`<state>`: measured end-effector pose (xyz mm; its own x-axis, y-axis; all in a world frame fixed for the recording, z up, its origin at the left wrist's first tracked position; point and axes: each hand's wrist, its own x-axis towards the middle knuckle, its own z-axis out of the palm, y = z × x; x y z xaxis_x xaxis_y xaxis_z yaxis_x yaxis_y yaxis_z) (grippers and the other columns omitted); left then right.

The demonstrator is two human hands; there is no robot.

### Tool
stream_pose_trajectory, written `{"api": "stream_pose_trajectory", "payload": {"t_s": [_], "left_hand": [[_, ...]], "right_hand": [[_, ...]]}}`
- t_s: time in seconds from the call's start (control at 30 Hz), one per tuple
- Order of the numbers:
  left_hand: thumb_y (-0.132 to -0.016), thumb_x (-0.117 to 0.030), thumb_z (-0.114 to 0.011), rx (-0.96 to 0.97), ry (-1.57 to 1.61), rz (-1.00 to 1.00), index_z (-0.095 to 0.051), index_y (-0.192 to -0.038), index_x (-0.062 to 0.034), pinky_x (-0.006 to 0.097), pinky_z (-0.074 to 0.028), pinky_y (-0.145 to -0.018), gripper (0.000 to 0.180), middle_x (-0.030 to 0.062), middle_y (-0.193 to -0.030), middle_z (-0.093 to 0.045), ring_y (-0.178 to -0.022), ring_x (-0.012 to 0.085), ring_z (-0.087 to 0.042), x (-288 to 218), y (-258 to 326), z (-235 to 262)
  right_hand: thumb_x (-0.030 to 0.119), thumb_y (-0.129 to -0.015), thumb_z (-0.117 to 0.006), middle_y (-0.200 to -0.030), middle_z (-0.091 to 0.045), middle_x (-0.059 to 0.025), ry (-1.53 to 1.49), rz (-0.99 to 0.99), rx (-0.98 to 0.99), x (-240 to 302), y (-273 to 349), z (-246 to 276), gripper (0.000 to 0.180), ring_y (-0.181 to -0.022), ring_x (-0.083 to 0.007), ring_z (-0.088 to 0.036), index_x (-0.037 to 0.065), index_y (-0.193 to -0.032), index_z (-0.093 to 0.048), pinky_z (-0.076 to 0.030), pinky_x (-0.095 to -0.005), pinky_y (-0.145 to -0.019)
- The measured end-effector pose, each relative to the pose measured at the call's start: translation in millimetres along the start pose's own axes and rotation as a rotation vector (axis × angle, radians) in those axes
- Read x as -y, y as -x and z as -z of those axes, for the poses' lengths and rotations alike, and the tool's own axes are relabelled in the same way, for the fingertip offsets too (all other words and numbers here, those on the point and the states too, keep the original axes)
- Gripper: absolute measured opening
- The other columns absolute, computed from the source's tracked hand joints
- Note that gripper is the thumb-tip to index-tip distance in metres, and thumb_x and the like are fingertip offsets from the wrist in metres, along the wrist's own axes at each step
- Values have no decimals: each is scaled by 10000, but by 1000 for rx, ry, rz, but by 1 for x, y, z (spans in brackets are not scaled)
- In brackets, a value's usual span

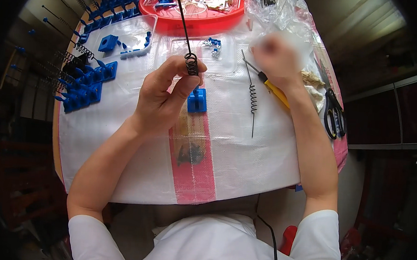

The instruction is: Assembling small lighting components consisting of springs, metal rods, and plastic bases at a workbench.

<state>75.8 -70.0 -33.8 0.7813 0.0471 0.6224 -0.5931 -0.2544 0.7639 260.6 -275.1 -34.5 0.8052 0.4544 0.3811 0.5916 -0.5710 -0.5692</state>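
My left hand point(165, 88) is closed, pinching a black coil spring point(191, 65) between thumb and fingers. A thin black rod point(183, 22) rises from the coil to a blue tip. Just below those fingers is a blue plastic block point(197, 101), seemingly joined to the spring's lower end; the join is mostly hidden. My right hand point(279, 57) is over the right side of the table, its fingers too blurred to read. Beside its wrist lies a screwdriver point(275, 92) with a yellow and black handle. A loose black spring wire point(253, 98) lies between my hands.
Blue bases with springs point(83, 90) stand at the left, more along the back left. Clear trays point(227, 68) hold small blue and white parts. Behind them is a red basin point(191, 25). Clear plastic bags point(279, 12) and black-handled scissors point(334, 114) lie right.
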Motion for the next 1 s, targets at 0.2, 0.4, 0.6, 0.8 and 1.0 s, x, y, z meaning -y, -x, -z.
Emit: {"api": "stream_pose_trajectory", "payload": {"t_s": [0.2, 0.4, 0.6, 0.8, 1.0], "left_hand": [[-972, -62, -591, 3, -3, 3, -593, -1097, -24, 267, -488, -763, 131, 34, -879, -601, -813, 122, -591, 1, 0, 0], [-978, -72, -586, 4, 3, 19, -591, -1092, -23, 268, -488, -761, 124, 34, -874, -598, -812, 121, -591, 1, 1, 0], [-982, -77, -583, 3, 9, 20, -588, -1088, -24, 267, -485, -766, 119, 33, -881, -598, -817, 119, -585, 0, 1, 0], [-982, -73, -581, 8, -3, 2, -588, -1094, -24, 267, -481, -772, 123, 34, -886, -599, -825, 116, -581, -1, 0, 2], [-980, -70, -581, 14, -6, -6, -586, -1099, -25, 268, -481, -770, 127, 36, -884, -600, -820, 119, -584, 0, -1, 2]], "right_hand": [[238, -799, -740, -780, -682, -141, 1, -32, 19, 0, 0, 2, 274, -731, -280, -673, -6, -884, -649, -524, -367, -710], [238, -798, -740, -774, -680, -140, -3, -28, 22, -1, -1, 0, 275, -729, -276, -671, -7, -884, -649, -523, -366, -708], [235, -799, -740, -771, -678, -137, 13, -43, 23, 2, 0, 3, 271, -722, -275, -667, -6, -881, -648, -521, -368, -706], [232, -801, -739, -776, -680, -141, 16, -43, 30, 1, -1, 3, 268, -722, -278, -667, -6, -881, -647, -521, -369, -706], [236, -801, -738, -785, -683, -144, 13, -39, 24, 1, -1, 2, 275, -733, -280, -673, -9, -890, -650, -524, -370, -710]]}}
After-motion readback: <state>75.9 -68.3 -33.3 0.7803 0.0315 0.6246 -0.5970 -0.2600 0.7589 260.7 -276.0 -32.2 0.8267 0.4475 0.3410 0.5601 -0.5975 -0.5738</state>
